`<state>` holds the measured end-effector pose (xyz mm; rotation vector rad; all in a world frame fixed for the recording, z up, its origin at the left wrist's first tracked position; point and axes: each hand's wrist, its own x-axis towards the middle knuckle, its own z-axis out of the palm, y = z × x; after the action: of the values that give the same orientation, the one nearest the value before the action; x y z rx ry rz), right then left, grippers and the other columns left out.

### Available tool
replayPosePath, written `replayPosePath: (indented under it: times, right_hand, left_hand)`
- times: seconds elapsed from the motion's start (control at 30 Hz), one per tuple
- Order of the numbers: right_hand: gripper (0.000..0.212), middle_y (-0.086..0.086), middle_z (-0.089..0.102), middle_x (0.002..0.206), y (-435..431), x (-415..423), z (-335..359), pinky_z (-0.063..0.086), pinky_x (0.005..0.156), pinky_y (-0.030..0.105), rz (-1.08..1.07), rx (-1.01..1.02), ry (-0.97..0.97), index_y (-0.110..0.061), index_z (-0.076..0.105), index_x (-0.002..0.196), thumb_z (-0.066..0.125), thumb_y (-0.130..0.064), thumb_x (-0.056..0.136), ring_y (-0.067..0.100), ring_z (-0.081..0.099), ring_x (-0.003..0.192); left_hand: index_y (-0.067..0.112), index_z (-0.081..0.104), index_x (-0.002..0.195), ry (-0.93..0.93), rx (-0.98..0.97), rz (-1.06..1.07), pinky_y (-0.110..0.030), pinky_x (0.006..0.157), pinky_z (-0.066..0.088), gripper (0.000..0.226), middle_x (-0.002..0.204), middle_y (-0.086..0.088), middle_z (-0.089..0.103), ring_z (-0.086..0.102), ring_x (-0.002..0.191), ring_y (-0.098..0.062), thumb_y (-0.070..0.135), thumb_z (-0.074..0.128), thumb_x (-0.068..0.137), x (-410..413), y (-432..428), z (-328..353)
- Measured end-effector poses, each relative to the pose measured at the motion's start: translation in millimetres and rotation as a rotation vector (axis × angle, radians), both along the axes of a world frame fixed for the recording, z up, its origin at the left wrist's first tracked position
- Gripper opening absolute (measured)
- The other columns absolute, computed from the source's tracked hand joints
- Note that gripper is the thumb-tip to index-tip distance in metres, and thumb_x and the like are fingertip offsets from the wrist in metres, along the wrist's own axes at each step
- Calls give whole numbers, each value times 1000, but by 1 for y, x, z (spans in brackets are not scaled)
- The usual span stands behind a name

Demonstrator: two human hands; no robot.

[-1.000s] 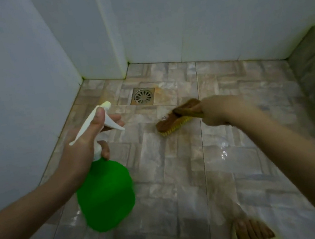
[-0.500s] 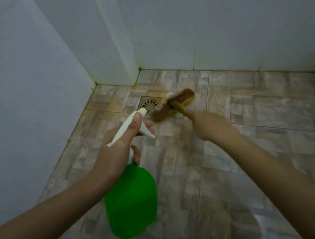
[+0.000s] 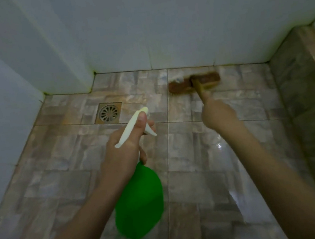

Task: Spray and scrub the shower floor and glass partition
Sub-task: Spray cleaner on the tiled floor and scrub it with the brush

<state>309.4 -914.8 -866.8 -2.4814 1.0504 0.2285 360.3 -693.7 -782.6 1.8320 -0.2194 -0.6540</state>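
Brown and grey floor tiles [image 3: 59, 172] fill our head view. They are flat and shiny, with thin lines between them. Smooth white walls [image 3: 180, 26] stand at the far side and on the left. A round metal drain [image 3: 109, 112] sits in a square frame at the far left. On the right, a rough dark ledge [image 3: 309, 119] runs beside the floor.

Our left hand [image 3: 121, 154] holds the spray bottle [image 3: 139, 198] over the near middle of the floor. Its fingers [image 3: 140, 120] wrap round the white plastic top, and the green belly below is round and smooth. Our right hand [image 3: 218, 115] grips the thin stick of the scrub brush [image 3: 194, 84], with its fingers [image 3: 208, 102] closed tight round it. The long brown brush head lies on the far tiles, close to the far wall and right of the drain. It looks blurry, so we think it is scrubbing.

A wet patch [image 3: 219, 147] glints on the near right. We could slip there, because wet tiles are slick. The brush could bump the wall if we push too far. We cannot see any glass partition here.
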Motion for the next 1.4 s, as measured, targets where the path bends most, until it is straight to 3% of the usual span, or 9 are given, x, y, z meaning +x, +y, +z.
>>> replayPosePath:
  times: [0.1,0.2,0.4,0.53,0.73,0.9,1.0,1.2,1.4]
  right_hand:
    - [92,12,57,71,-11,-15,-1,36,46,29,30,-40,64,-55,-17,142,38,-2,91,20,49,52]
    - [90,5,57,65,23,-84,8,42,45,30,-2,0,138,-55,-18,142,40,-7,93,17,53,52]
    - [85,17,62,91,-38,-52,9,51,51,36,-18,-20,61,-57,-9,144,35,-5,92,24,56,59]
    - [84,19,58,115,-69,-59,18,39,45,28,-17,12,63,-57,-5,144,33,-2,93,17,49,57]
    - [84,0,53,73,20,-144,8,39,47,25,-197,10,123,-46,-9,149,41,-8,92,11,49,56]
    - [91,20,61,108,-83,-69,-9,55,68,43,-231,-33,-43,-54,-8,145,37,-1,86,30,60,78]
    - [88,20,63,93,-109,-77,0,46,55,35,-156,-73,-14,-55,-8,145,37,-2,90,21,50,58]
    - [64,8,60,77,-23,-167,6,50,56,34,-268,5,128,-41,19,149,40,-15,95,24,58,63]
    - [65,21,60,111,-113,-92,17,52,60,33,-215,-13,3,-44,20,149,40,-12,96,36,64,78]
  left_hand:
    - [55,72,73,22,-30,-46,-28,53,46,32,96,5,77,51,41,-14,77,48,72,-4,-12,1]
    - [55,72,70,25,-31,-66,-31,57,46,32,95,-14,75,50,41,-16,75,46,68,-10,-22,7]
    - [62,68,64,15,-32,-111,-22,47,46,24,79,24,74,48,37,-13,69,46,74,-21,-34,13]
    - [43,74,74,-9,-37,-101,-21,46,44,33,80,16,76,50,39,-13,58,49,89,-32,-35,17]
    - [50,76,70,61,-130,-102,-25,44,43,29,92,13,78,46,39,-16,56,50,83,-36,-39,19]
    - [48,75,87,52,-168,-116,-23,40,42,25,99,11,78,44,40,-16,55,51,82,-40,-37,17]
    - [55,74,73,18,-160,-142,-23,41,43,27,97,15,77,45,40,-15,56,49,83,-41,-33,17]
    - [56,74,73,22,-145,-99,-26,42,43,27,103,15,76,46,40,-17,55,49,83,-33,-23,3]
    - [55,75,76,24,-153,-98,-28,48,42,24,100,12,77,49,51,-26,58,53,86,-31,-16,0]
